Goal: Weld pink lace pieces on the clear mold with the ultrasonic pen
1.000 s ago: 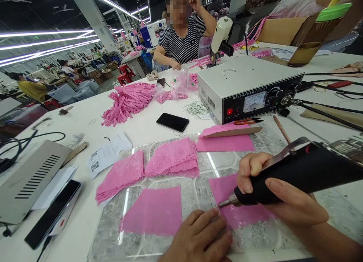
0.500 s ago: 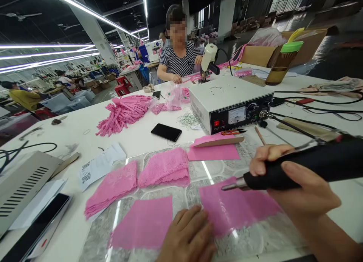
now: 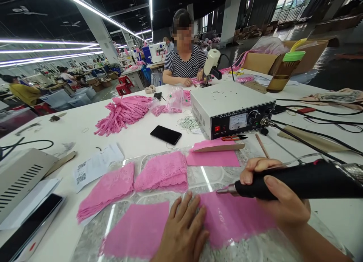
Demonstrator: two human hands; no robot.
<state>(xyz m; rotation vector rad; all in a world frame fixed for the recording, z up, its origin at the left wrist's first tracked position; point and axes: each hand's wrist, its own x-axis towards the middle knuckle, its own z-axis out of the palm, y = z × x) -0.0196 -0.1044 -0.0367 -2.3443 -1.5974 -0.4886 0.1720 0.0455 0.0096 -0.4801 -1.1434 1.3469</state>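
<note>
In my right hand (image 3: 283,201) is a black handheld ultrasonic welding tool (image 3: 272,180), fingers wrapped round its body. Its metal tip lies over the upper edge of a pink fabric piece (image 3: 238,220); whether it touches the cloth I cannot tell. My left hand (image 3: 183,228) rests flat, fingers stretched out, at the left edge of that piece. Left of it lies another pink fabric piece (image 3: 136,230). Behind these are a stack of pink lace pieces (image 3: 163,171) and a second lace stack (image 3: 107,190). All lie on a clear, patterned plastic mat (image 3: 90,237).
A white control box (image 3: 232,103) with a lit red switch stands behind, cabled to the tool. Orange-handled scissors (image 3: 234,138), a black phone (image 3: 166,135) and a heap of pink straps (image 3: 124,112) lie about. A co-worker (image 3: 184,61) sits across the table.
My left hand has flattened and its fingers have moved up along the fabric edge. The tool in my right hand has shifted slightly left. The co-worker's hands have come together; the view has tilted a little.
</note>
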